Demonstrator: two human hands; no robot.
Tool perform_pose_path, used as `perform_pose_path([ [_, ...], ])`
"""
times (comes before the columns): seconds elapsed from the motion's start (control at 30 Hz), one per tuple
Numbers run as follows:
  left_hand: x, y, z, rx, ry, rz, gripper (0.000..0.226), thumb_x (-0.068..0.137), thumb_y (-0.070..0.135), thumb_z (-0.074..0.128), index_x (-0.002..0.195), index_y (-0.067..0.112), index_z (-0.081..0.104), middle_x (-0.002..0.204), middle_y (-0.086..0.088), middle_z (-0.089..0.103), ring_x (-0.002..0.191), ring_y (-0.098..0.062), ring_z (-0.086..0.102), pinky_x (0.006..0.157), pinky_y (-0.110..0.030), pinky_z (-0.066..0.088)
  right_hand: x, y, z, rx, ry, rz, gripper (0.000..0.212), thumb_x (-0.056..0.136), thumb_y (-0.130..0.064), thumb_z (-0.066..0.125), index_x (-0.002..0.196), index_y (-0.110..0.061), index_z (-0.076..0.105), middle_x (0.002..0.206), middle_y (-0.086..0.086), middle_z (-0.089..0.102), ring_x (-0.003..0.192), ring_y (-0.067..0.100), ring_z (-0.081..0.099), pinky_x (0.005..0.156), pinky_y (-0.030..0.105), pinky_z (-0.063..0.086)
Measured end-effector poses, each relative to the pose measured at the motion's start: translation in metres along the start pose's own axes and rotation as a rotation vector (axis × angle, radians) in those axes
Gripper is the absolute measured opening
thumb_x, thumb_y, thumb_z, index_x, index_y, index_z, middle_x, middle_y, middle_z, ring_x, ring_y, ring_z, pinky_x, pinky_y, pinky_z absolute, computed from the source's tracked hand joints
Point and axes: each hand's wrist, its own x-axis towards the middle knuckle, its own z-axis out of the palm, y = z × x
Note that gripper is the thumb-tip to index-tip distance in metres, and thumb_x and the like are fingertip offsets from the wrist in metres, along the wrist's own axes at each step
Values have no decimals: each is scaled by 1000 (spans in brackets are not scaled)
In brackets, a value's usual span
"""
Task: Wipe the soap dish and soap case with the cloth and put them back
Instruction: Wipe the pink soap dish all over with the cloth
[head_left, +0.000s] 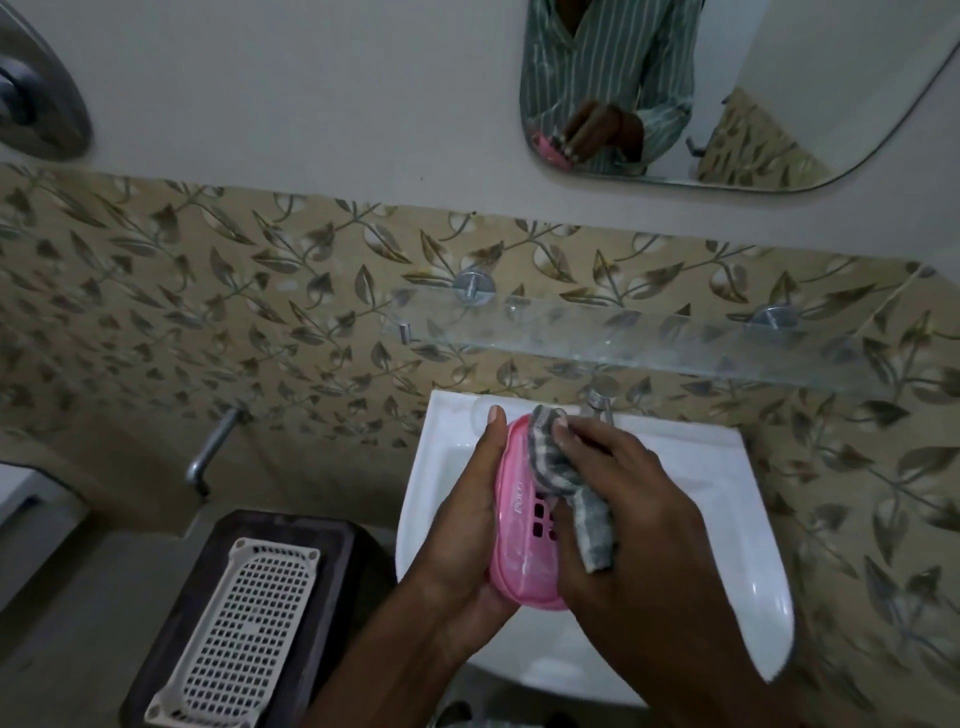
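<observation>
My left hand (467, 519) grips a pink oval soap case (522, 525) from its left side and holds it over the white sink (727, 519). The case has a grid of small slots in its face. My right hand (623, 499) presses a grey and white striped cloth (566, 478) onto the case's upper right part. The cloth's loose end hangs down between thumb and fingers. The case's right edge is hidden under my right hand and the cloth.
A cream perforated tray (244, 634) lies on a dark stool (208, 545) left of the sink. A glass shelf (623, 338) runs along the leaf-patterned wall above the tap (600, 402). A wall spout (208, 457) juts out at left. A mirror (779, 78) hangs above.
</observation>
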Motion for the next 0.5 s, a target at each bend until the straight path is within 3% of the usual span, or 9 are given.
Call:
perform_pose_path([
  [0.13,0,17,-3,0,15,-53,78,82,70,63,128,8,73,131,-24,70,119,-37,69,103,-50,55,-10,-2,11,-225,-109,-224,67,63,-10,85,126,-11,64,127,16,63,120,32,57,95,51,52],
  [0.23,2,24,-7,21,78,-110,89,76,74,63,129,3,71,130,-26,69,114,-39,68,99,-51,53,-24,9,10,-331,-212,-452,76,59,-17,81,130,-16,53,127,11,63,120,30,55,90,45,54],
  [0.3,2,20,-5,28,99,-116,85,77,71,63,132,6,69,128,-25,70,109,-38,70,95,-51,57,-19,16,5,-352,-229,-437,78,56,-11,83,129,-13,57,126,12,62,117,30,56,89,42,53],
  [0.4,3,12,0,27,60,-101,72,87,64,63,135,10,68,130,-22,71,106,-36,74,93,-49,59,6,19,2,-427,-197,-261,78,54,-17,93,125,-6,64,122,16,65,110,32,62,86,43,56],
  [0.5,6,20,0,6,42,-103,69,88,62,61,129,8,73,122,-22,73,100,-35,76,89,-47,61,13,14,7,-277,-183,-180,61,68,-14,79,127,-9,62,126,10,60,112,27,57,88,41,55],
])
